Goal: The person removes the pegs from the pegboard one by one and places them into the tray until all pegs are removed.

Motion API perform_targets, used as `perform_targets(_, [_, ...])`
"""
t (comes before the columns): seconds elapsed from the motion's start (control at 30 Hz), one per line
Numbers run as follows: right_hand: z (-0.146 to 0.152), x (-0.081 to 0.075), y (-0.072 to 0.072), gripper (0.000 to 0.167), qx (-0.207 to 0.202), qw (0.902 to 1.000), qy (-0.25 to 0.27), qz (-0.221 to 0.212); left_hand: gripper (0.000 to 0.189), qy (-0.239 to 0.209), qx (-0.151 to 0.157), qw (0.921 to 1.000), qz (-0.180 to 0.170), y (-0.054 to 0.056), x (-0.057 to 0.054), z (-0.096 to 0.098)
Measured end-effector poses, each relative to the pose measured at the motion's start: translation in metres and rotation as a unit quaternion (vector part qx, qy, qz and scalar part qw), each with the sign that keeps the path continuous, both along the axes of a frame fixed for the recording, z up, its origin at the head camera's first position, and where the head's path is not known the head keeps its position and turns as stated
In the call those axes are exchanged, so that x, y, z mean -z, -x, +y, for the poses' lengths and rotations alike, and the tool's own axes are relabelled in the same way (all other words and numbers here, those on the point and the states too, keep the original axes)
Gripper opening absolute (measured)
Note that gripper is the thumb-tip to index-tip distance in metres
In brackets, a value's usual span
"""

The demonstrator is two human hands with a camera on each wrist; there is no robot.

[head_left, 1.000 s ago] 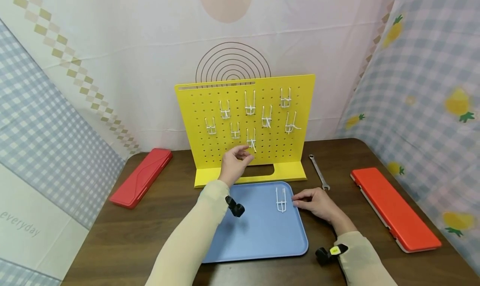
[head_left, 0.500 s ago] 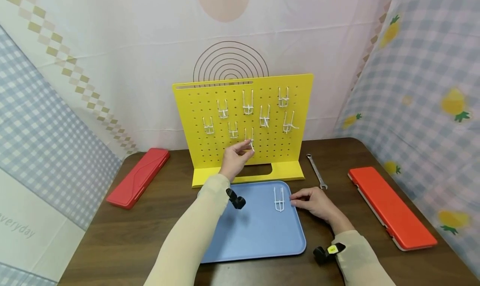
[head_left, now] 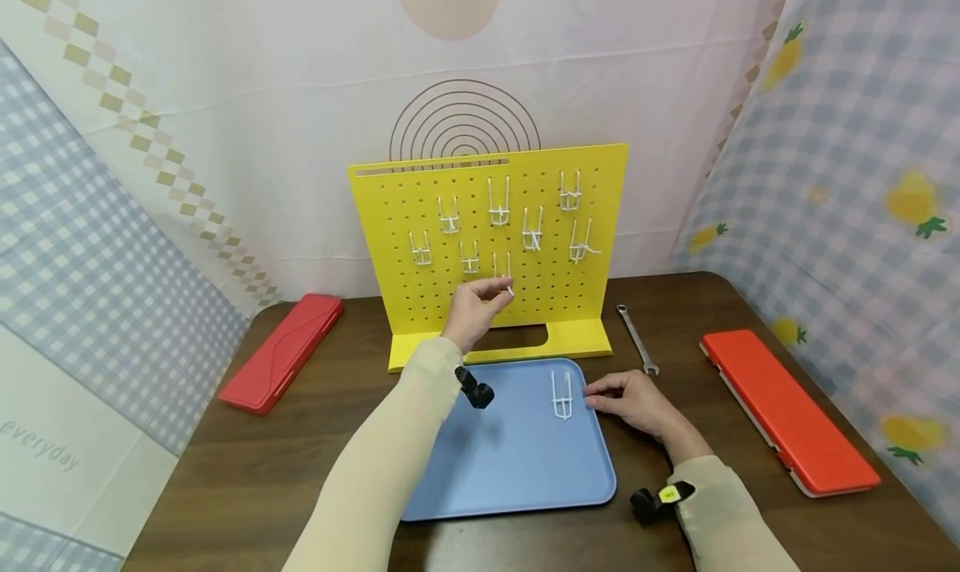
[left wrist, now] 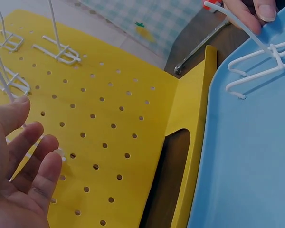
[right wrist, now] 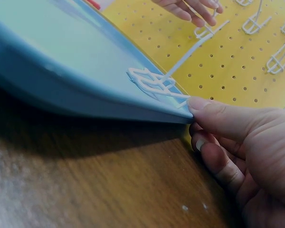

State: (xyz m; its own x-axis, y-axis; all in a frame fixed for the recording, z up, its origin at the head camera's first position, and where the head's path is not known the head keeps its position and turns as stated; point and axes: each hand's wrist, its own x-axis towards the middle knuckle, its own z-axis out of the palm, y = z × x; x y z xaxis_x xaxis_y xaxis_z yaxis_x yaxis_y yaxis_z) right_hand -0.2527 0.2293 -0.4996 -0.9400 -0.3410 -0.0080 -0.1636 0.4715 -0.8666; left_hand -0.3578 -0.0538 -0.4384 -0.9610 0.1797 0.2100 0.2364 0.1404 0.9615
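Hook (head_left: 511, 291) and left hand (head_left: 474, 307) meet low on the yellow board (head_left: 555, 276), near its middle. On my feed, thumb and index finger are nearly together, pinching the hook's stem, while the other fingers curve loosely and hold nothing. Two prongs show above the hand against the board; whether both are seated in holes I cannot tell, because my fingers cover the lower part.

My right hand (head_left: 633, 401) grips the far right of the blue tray (head_left: 525, 464), thumb over the rim and fingers curled beneath. Just inside that rim lies a spare hook (head_left: 562, 402), its stem sticking up.

What worries me most is a sideways tug on the pinched stem – one prong could bind or slip out while the other stays caught, and the board might rock, since neither hand braces it. The grip is only fingertips on thin wire, so the stem could also twist or slide away and the hook drop to the tray's far edge or the desk (head_left: 300, 472).

On the right, lifting or jerking the rim would tilt the tray and send the spare hook sliding – or knock the board's base just beyond it. A wide swing rightward could catch the wrench (head_left: 637, 340), which lies close past my right hand.
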Motion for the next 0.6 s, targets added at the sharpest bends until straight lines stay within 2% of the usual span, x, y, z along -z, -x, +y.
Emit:
perform_targets(0.27, [0.003,0.015,0.008,0.019,0.002,1.0000,-0.004,0.001,0.030,-0.013,-0.017,0.9998,0.002,0.001,0.002,-0.003])
perform_targets(0.37, [0.008,0.027,0.015,0.022,0.000,1.0000,-0.003,0.002,0.029,-0.015,-0.020,0.9997,0.007,-0.001,0.004,-0.004])
perform_targets(0.6, [0.009,0.027,0.014,0.020,0.010,0.9998,-0.015,0.007,0.029,-0.017,-0.010,0.9997,0.014,-0.002,0.003,-0.004])
